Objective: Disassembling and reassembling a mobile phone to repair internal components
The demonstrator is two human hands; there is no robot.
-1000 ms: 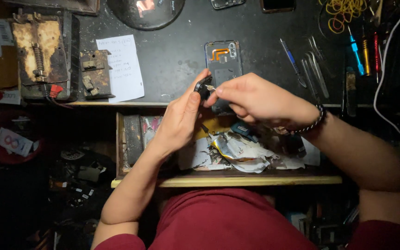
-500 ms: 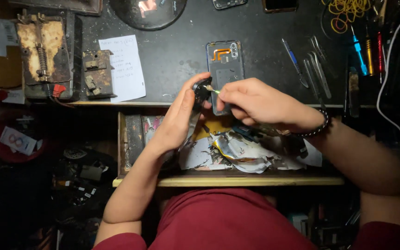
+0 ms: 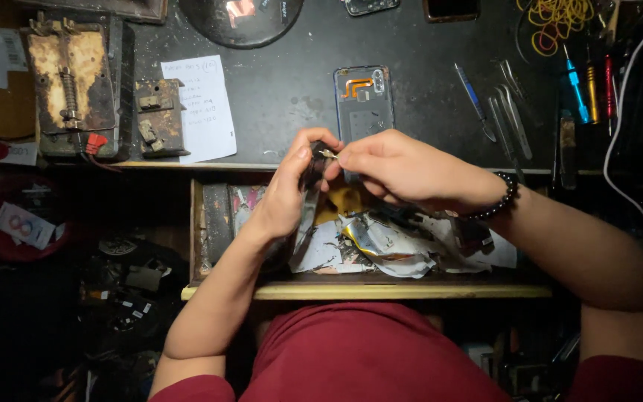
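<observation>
Our left hand clamps small dark part at desk front edge; right hand pinches tiny metal piece against it, opened phone just beyond.

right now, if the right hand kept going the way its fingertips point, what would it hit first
The right hand points leftward, pinching a small pale piece. Straight on it would meet the small dark part held in the left hand, which looks almost touching already, though depth is unclear.
</observation>
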